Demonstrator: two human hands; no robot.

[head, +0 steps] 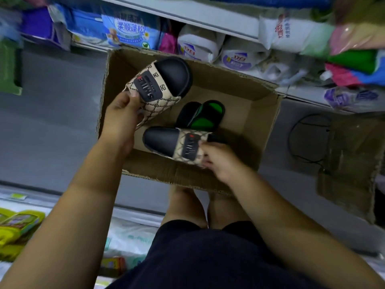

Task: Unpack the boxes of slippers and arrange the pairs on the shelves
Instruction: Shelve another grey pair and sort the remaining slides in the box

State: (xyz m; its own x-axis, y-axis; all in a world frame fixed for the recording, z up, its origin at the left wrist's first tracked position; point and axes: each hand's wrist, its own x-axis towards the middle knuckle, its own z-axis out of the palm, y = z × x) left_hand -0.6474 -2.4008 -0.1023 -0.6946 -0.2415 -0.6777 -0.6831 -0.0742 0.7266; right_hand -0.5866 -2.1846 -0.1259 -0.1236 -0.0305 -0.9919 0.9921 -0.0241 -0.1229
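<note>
Grey floor of a shop aisle carries an open cardboard box, and shelves of bagged goods stand behind the box. The left grip clasps a beige patterned slipper by its strap, raised over the box's left wall. The right grip pinches the matching slipper at the box's near side. A black-and-green pair lies inside the box, between them.

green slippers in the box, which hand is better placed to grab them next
Right, likely: right hand is low in the box beside the green slippers; left hand is farther. Each holds a patterned slipper.
</note>
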